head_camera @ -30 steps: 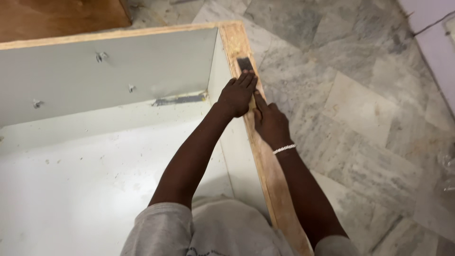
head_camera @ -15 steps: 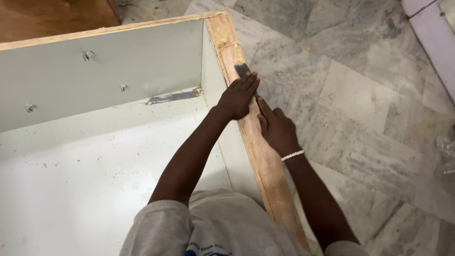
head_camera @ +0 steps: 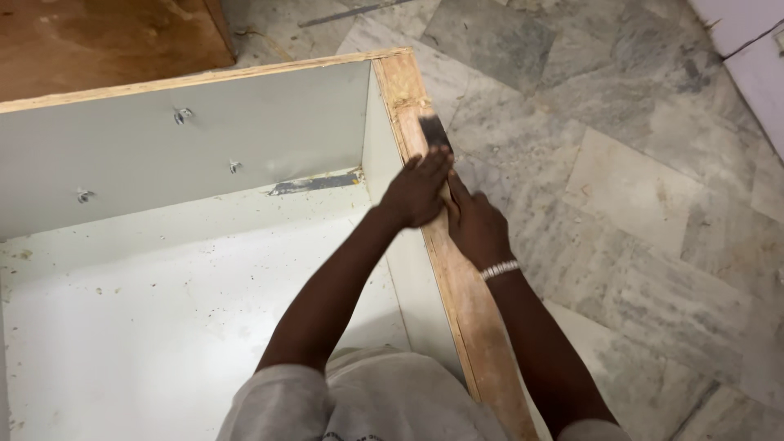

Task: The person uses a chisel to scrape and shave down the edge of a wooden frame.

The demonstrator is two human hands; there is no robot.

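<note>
Together, both hands [head_camera: 445, 204] apparently gripping blurred dark tool [head_camera: 434, 131], pointing along plywood edge [head_camera: 465, 294]

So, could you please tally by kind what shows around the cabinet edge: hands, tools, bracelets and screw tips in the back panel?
Hands: 2 (left, right)
Tool, dark blade: 1
Bracelet: 1
Screw tips: 3 ()
Total: 7

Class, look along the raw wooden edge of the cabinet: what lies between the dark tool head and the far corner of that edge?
In the head view, only bare wood of the edge lies between the dark tool head and the far corner; nothing rests there.
</note>
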